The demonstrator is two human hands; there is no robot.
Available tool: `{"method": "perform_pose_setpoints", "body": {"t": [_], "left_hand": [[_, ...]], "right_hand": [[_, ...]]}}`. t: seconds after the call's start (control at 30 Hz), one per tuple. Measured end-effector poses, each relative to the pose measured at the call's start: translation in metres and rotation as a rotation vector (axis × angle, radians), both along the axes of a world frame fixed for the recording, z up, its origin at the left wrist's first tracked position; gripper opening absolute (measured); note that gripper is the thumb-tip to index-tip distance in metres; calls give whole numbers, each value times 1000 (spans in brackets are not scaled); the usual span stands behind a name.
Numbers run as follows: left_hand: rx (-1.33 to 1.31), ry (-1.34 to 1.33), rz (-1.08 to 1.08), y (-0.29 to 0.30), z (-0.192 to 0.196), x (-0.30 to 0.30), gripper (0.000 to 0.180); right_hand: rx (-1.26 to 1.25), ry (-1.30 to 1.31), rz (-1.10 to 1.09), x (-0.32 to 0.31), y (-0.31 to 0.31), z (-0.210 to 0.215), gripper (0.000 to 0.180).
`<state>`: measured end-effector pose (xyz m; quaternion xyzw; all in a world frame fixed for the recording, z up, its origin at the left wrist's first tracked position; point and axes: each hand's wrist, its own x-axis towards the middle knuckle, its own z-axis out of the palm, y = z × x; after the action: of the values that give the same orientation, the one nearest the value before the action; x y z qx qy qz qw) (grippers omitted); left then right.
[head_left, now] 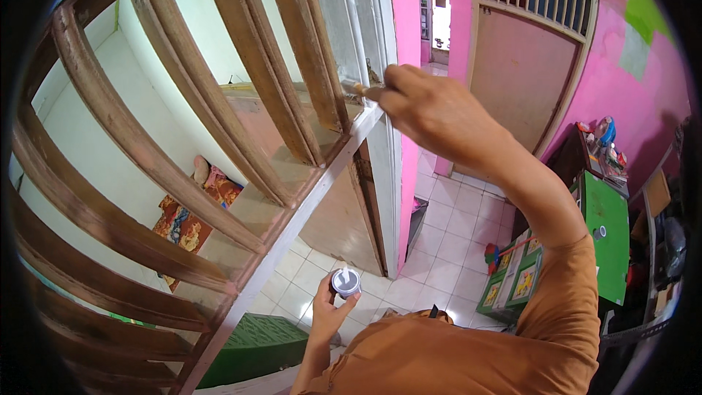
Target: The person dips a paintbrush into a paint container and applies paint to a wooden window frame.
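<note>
My right hand [428,106] is raised and closed around a small paintbrush [360,89], whose bristles touch the white frame [322,175] at the base of the wooden slats [285,66] above a doorway. Lower down, near my chest, my left hand [329,307] holds a small round paint can [346,281] with a pale lid or top. Both my arms wear orange-brown sleeves. The slats are brown and worn, set at a slant in the white-painted frame.
A pink wall and a closed pinkish door [523,73] stand to the right. Below are white floor tiles [446,256], a green cabinet [603,238] with pictures on its front, a green crate [256,347] and a patterned mat [190,219] in the room beyond the slats.
</note>
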<state>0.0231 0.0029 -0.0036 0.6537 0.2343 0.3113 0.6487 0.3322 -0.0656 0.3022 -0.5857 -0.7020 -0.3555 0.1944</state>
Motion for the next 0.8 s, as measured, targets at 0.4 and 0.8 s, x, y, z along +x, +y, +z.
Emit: {"method": "perform_pose_setpoints", "body": {"t": [0.4, 0.8], "left_hand": [[-24, 6, 17, 1, -5, -4, 64], [-28, 9, 15, 2, -4, -8, 65]], "right_hand": [[-14, -86, -11, -1, 12, -2, 18], [13, -114, -30, 2, 6, -8, 15]]}}
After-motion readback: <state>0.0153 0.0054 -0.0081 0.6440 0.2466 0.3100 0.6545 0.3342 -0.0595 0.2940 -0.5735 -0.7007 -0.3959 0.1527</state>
